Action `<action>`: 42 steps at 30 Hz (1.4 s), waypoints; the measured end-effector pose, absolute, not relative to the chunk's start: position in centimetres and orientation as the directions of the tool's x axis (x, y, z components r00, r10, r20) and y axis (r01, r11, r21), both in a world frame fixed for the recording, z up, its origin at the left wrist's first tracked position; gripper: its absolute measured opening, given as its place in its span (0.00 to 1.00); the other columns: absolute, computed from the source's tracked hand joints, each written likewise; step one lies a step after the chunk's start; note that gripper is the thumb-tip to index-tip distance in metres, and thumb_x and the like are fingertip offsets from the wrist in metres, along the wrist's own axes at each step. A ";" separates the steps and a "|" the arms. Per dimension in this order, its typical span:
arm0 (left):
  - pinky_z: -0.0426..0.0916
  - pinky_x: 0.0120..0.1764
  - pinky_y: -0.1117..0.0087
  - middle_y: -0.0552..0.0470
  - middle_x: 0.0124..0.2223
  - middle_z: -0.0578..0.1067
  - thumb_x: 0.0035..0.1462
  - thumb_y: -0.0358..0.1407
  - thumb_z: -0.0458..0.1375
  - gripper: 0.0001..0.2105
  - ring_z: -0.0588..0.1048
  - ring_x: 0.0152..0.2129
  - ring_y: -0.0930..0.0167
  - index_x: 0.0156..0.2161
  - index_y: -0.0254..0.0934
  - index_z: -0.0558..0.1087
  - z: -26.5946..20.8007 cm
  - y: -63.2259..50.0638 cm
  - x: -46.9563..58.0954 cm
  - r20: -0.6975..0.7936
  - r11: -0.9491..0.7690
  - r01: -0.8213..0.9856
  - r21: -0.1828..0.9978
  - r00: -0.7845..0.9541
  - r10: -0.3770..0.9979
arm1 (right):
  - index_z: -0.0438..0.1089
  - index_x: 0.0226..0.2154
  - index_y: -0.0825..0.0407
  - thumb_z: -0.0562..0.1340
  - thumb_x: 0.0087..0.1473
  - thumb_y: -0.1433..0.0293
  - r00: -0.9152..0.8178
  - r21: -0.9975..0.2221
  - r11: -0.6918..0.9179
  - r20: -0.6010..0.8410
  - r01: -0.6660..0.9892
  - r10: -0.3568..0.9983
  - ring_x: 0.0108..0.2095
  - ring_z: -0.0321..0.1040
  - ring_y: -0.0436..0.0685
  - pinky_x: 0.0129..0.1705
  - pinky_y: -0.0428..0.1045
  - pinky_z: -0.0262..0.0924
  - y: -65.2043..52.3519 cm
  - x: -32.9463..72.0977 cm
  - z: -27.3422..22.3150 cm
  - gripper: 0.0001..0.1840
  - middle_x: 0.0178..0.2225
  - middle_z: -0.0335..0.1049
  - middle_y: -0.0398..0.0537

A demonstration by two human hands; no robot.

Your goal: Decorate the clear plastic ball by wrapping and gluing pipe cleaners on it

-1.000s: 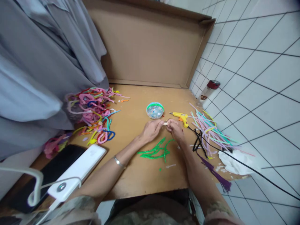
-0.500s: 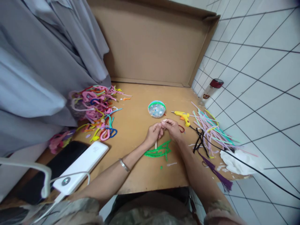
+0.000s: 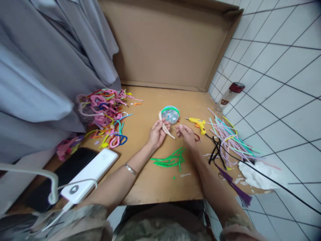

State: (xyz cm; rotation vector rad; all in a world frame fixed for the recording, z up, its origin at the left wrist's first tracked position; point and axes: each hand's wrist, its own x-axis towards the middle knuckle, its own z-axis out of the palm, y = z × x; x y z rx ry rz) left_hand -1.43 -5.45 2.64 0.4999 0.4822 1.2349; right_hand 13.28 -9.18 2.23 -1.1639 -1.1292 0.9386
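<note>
My left hand (image 3: 157,134) is closed on cream pipe cleaners (image 3: 168,131), one end rising past the fingers and the other slanting down to the right. Just right of them, my right hand (image 3: 186,134) has its fingers pinched together; whatever is in them, if anything, is too small to make out. Beyond my hands stands a round, clear tub with a green rim (image 3: 171,115). Several green pipe cleaner pieces (image 3: 168,160) lie on the table nearer to me. To the right of the tub rests a yellow glue gun (image 3: 198,124), its nozzle pointing left.
A tangled heap of pink and mixed pipe cleaners (image 3: 100,107) is at left, by a white power bank (image 3: 90,175). At right lie pastel pipe cleaners (image 3: 227,137), a purple tassel (image 3: 237,189) and crumpled white tissue (image 3: 258,174). A red-capped jar (image 3: 229,95) stands by the tiled wall.
My hands have moved apart. My left hand has shifted left and turned, bringing the cream pipe cleaners into fuller view. My right hand has moved slightly right, off them.
</note>
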 end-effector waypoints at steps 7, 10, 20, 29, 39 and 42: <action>0.73 0.44 0.71 0.51 0.33 0.78 0.61 0.29 0.58 0.03 0.78 0.31 0.76 0.35 0.35 0.71 3.0 -3.9 -2.5 -0.208 0.230 -0.869 0.439 0.151 0.966 | 0.72 0.31 0.51 0.57 0.60 0.61 -0.103 -0.715 0.328 0.339 0.617 0.935 0.33 0.68 0.56 0.39 0.51 0.60 -10.4 12.1 2.7 0.13 0.32 0.74 0.50; 0.73 0.46 0.70 0.50 0.34 0.78 0.62 0.29 0.57 0.03 0.78 0.33 0.75 0.35 0.34 0.71 3.0 -4.0 -2.3 -0.219 0.242 -0.875 0.419 0.162 0.962 | 0.71 0.31 0.51 0.55 0.59 0.67 -0.140 -0.637 0.331 0.332 0.696 0.933 0.33 0.68 0.56 0.39 0.51 0.59 -10.5 11.8 2.4 0.11 0.32 0.75 0.50; 0.69 0.44 0.70 0.52 0.33 0.79 0.42 0.42 0.72 0.17 0.76 0.33 0.72 0.35 0.34 0.79 1.0 -5.4 -1.0 0.081 0.067 -0.503 0.861 0.267 0.960 | 0.69 0.29 0.51 0.55 0.57 0.59 0.134 -0.806 0.232 0.356 0.544 0.925 0.24 0.60 0.53 0.29 0.48 0.53 -10.2 12.1 2.4 0.14 0.22 0.66 0.42; 0.64 0.30 0.75 0.55 0.24 0.74 0.33 0.43 0.76 0.19 0.67 0.21 0.79 0.30 0.33 0.79 1.0 -5.8 -0.6 -0.034 0.229 -0.567 0.791 0.333 0.942 | 0.65 0.26 0.49 0.54 0.58 0.62 0.009 -0.763 0.296 0.368 0.575 0.930 0.24 0.57 0.52 0.29 0.47 0.51 -10.4 11.8 3.3 0.13 0.21 0.63 0.42; 0.60 0.25 0.79 0.58 0.21 0.70 0.35 0.34 0.75 0.14 0.63 0.19 0.82 0.29 0.31 0.80 2.4 -4.4 -2.0 -0.053 0.129 -0.672 0.729 0.132 0.990 | 0.59 0.23 0.49 0.53 0.54 0.63 -0.079 -0.831 0.245 0.237 0.500 0.968 0.24 0.52 0.50 0.27 0.46 0.46 -10.3 11.9 3.1 0.11 0.21 0.54 0.38; 0.60 0.26 0.79 0.57 0.22 0.71 0.38 0.34 0.74 0.13 0.64 0.19 0.82 0.30 0.32 0.80 2.3 -4.3 -2.0 -0.053 0.108 -0.672 0.733 0.102 0.993 | 0.60 0.23 0.49 0.53 0.53 0.62 -0.088 -0.853 0.229 0.213 0.468 0.973 0.24 0.52 0.50 0.26 0.46 0.45 -10.2 12.0 3.2 0.11 0.20 0.53 0.38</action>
